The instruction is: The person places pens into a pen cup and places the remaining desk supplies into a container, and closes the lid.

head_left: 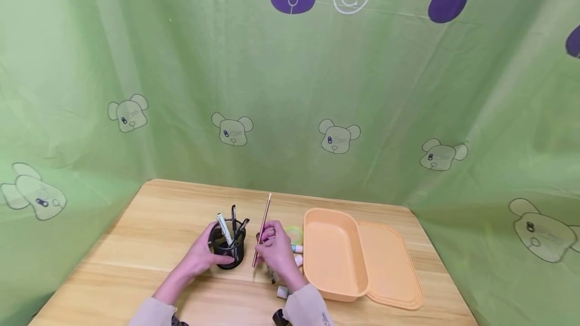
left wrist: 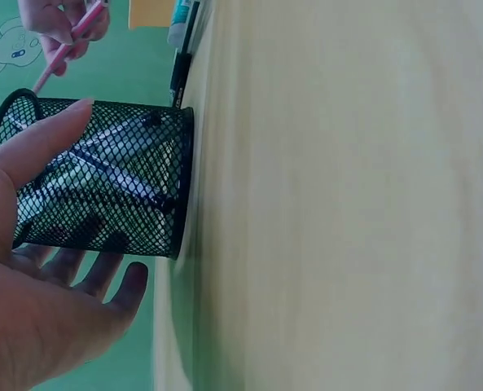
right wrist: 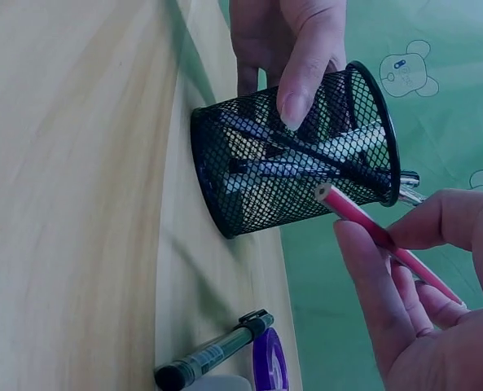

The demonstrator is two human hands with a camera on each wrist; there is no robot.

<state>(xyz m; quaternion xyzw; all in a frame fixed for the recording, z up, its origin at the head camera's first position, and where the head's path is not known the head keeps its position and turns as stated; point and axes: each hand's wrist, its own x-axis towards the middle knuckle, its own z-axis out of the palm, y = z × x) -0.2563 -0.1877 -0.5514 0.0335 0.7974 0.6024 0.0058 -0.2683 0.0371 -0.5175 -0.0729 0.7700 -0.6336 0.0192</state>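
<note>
A black mesh pen holder [head_left: 240,254] stands upright on the table, with a white pen [head_left: 224,229] and a few black pens [head_left: 243,226] leaning in it. My left hand [head_left: 199,256] holds it from the left side, thumb on the near mesh and fingers behind. Just right of it, my right hand [head_left: 277,251] pinches a pink pencil [head_left: 266,214] between thumb and fingers. The right wrist view puts the pencil's blunt lower end [right wrist: 324,193] close by the holder's rim; whether they touch I cannot tell.
An orange plastic box [head_left: 335,251] sits right of my hands, its flat lid [head_left: 393,268] beside it. Between hand and box lie a green tape roll [head_left: 294,235] and small stationery. A dark green pen [right wrist: 217,356] and a purple item [right wrist: 268,358] lie on the table.
</note>
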